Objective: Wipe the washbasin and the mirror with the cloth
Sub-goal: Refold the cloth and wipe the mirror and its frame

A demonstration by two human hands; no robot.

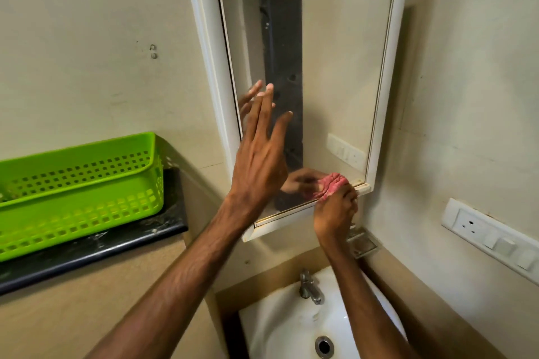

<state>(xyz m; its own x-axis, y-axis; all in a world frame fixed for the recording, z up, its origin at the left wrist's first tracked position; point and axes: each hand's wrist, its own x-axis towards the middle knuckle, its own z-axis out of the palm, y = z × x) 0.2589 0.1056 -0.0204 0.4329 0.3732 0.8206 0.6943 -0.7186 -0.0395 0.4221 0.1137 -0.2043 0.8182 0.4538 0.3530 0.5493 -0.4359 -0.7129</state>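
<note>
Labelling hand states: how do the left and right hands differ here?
The left hand has straight, spread fingers and holds nothing; the right hand grips the pink cloth. The left hand is at the left of the mirror; the right hand is lower, at its bottom right corner. Both are at the mirror, above the washbasin.

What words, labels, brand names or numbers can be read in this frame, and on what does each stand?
No readable text in this frame.
Green basket: no label shows.
Tap: no brand mark shows.
Switch panel on the right wall: no lettering legible.
Cloth gripped by the right hand at the mirror: no print or tag shows.
</note>
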